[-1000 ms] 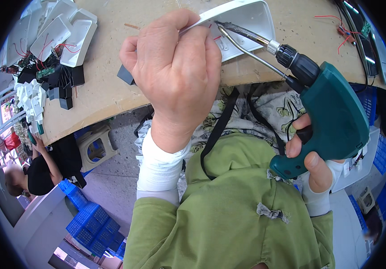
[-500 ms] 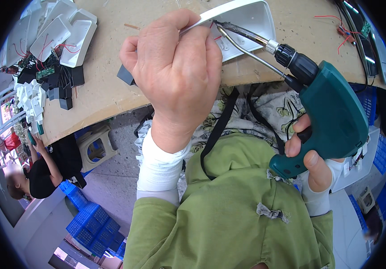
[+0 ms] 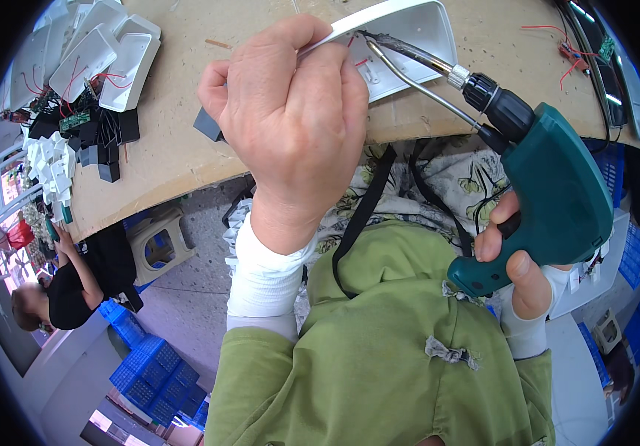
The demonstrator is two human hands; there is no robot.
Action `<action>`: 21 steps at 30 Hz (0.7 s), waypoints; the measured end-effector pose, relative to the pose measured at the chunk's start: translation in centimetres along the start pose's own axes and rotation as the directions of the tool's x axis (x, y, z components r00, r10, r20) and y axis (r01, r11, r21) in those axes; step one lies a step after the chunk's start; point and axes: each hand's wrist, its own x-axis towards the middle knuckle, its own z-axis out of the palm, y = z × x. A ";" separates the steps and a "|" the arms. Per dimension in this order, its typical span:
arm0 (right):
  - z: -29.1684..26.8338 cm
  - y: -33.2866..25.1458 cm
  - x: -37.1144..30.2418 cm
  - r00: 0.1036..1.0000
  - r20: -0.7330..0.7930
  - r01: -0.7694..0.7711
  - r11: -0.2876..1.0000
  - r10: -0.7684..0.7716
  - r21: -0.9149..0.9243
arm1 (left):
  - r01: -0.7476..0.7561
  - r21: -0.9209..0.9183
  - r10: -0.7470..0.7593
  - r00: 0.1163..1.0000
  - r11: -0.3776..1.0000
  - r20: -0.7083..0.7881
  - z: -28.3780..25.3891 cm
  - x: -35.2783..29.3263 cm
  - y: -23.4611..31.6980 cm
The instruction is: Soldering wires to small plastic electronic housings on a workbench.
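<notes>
My left hand [image 3: 290,119] is closed on the near left edge of a white plastic housing [image 3: 435,37], a shallow tray-like shell tilted above the workbench. Its fingertips are hidden behind the shell's wall. In my right hand [image 3: 513,249] is a dark green pistol-shaped soldering gun [image 3: 561,186], fingers round its handle by the trigger. The gun's dark, sooty tip and its thin metal feed tube reach into the shell, close to my left fingers. A short bit of red wire shows by the tip. Whether the tip touches anything there, I cannot tell.
On the workbench [image 3: 179,97], far left, lie white shells [image 3: 130,74] with red wires, black boxes [image 3: 123,126] and small white parts [image 3: 51,167]. A red-wired circuit board [image 3: 576,56] sits at the right. Another person [image 3: 75,290] works at left, near a stool [image 3: 160,245] and blue crates [image 3: 156,379].
The soldering gun has shifted slightly right, its tip moving a little right inside the shell. My left hand and the shell stay in place.
</notes>
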 end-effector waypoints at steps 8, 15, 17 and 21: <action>-0.2 0.2 0.1 1.000 0.015 -0.007 1.000 0.007 -0.007 | -0.069 0.119 0.062 0.996 0.990 0.061 -0.6 0.4 0.6; -0.1 0.2 0.2 1.000 0.003 0.000 1.000 0.000 -0.005 | -0.115 0.190 0.098 0.990 0.975 0.100 -1.0 0.7 1.0; -0.1 0.2 0.3 0.999 0.031 0.019 0.999 -0.018 -0.029 | -0.116 0.196 0.097 0.990 0.974 0.101 -1.1 0.7 0.9; -0.2 0.1 0.3 0.998 0.061 0.018 0.999 -0.016 -0.042 | -0.117 0.201 0.098 0.990 0.972 0.105 -1.1 0.8 0.9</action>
